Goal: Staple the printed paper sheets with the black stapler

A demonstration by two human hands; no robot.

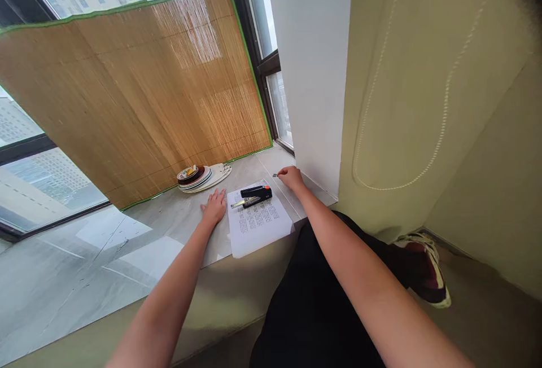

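My left hand (214, 207) lies flat on the tiled sill with its fingers spread, just left of a stack of printed paper (258, 227). On the paper rests a black stapler (256, 195) with an orange-red spot at its rear end. Its top arm is raised, and a metal rail shows toward the left. To the right of the stapler, my right hand (291, 177) is closed in a pinch at the sill. A small grey staple strip (275, 175) sticks out at its fingertips.
Stacked plates (203, 179) stand behind my left hand. A bamboo mat (161, 91) with green edging leans against the window. To the right are a white pillar (313, 63) and a hanging bead chain (393, 188). The sill (169, 221) ends near my legs.
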